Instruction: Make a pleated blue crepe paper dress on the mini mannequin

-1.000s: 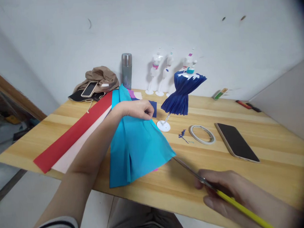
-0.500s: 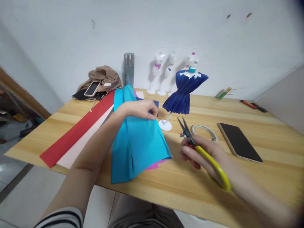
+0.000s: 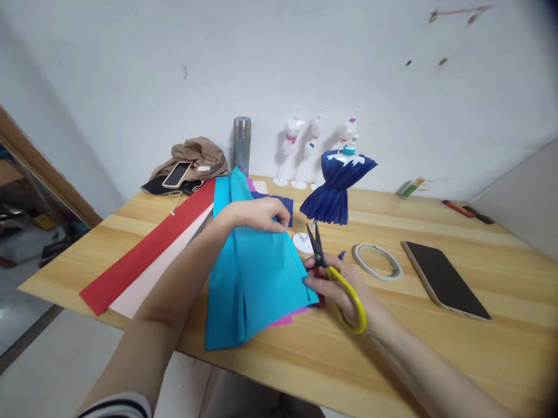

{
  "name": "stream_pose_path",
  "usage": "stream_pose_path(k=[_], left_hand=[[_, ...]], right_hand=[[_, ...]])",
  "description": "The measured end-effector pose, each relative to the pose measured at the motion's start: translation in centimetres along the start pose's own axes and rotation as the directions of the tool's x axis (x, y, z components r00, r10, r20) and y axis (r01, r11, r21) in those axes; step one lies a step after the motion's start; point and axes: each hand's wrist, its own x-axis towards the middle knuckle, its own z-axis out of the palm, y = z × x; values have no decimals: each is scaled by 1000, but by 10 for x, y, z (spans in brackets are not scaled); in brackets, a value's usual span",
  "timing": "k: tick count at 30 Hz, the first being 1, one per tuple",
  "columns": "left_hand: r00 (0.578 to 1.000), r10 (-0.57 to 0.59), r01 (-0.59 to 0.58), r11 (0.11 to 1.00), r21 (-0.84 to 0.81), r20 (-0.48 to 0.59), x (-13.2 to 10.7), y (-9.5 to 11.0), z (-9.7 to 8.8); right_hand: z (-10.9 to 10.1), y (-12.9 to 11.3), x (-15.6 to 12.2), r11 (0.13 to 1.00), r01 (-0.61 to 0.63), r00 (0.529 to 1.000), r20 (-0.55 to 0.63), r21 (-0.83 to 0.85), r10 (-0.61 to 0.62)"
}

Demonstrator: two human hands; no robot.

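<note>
A turquoise sheet of crepe paper or thin cloth (image 3: 267, 276) lies folded over the table's front part, with magenta and dark blue layers showing under its edges. My left hand (image 3: 261, 214) is closed at its upper right corner, fingers curled down on the edge; the fingertips are partly hidden. My right hand (image 3: 343, 286) holds yellow-and-red-handled scissors (image 3: 350, 298), blades slightly parted and pointing away from me. The thumb of that hand touches the turquoise sheet's right edge. Just beyond the blades, a small mannequin wears a pleated dark blue dress (image 3: 335, 189) above a white round base (image 3: 303, 242).
Red (image 3: 147, 247) and pale pink strips (image 3: 166, 262) lie at left. A brown cloth bundle (image 3: 199, 154), a flask (image 3: 242, 146) and several small white mannequins (image 3: 291, 141) line the wall. A tape roll (image 3: 378, 262) and a large phone (image 3: 446, 279) lie on the right.
My right hand has moved left with the scissors, from beside the tape roll to the turquoise sheet's right edge. The left hand stays at the corner. The camera view has tilted up slightly.
</note>
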Motion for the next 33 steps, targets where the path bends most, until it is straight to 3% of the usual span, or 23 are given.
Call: stream_pose_path(k=[3,5,7,8,9,10,11,12,15,17,21,24,28,33], left_hand=[[1000,-9,9,1000,-19,8,2,-1,3],[999,-30,27,998,-59,-42,0,-4,0],[972,-170,161,984,-72,-162,-7,-11,-6],[925,-303,296,953,-65,-228,-13,-17,-9],[826,-472,480,876,-55,-308,-20,-24,-13],[646,-663,697,714,-61,-378,-28,-31,-16],[527,-753,799,597,-73,-395,-37,-39,-17],[446,-803,854,514,-82,-394,-45,-46,-18],[266,-917,942,313,-124,-297,-64,-62,-10],[203,-955,957,240,-162,-218,-69,-65,0],[131,-975,964,167,-209,-178,-66,-63,18],[126,-961,968,174,-183,-247,-61,-60,20],[162,-908,970,220,-109,-387,-48,-48,11],[261,-790,949,315,-1,-554,-13,-27,7]], right_hand=[[2,-1,-2,1000,-20,1000,-10,11,20],[2,-2,-3,1000,-22,1000,-14,16,22],[2,-3,-4,1000,-21,1000,-14,23,21],[2,-2,-5,999,-20,1000,-13,30,20],[2,-2,-5,999,-20,1000,-11,37,20],[2,-1,-5,999,-20,1000,-10,45,20],[1,0,-5,998,-20,1000,-9,52,21],[1,2,-5,998,-21,1000,-7,59,21],[1,4,-5,997,-14,1000,13,73,13],[1,5,-6,997,-1,1000,19,79,-1],[4,4,-10,996,0,999,32,84,-2],[7,3,-14,996,-12,999,52,83,7],[9,3,-17,996,-2,999,49,85,-2],[9,4,-17,996,-1,999,40,84,-3]])
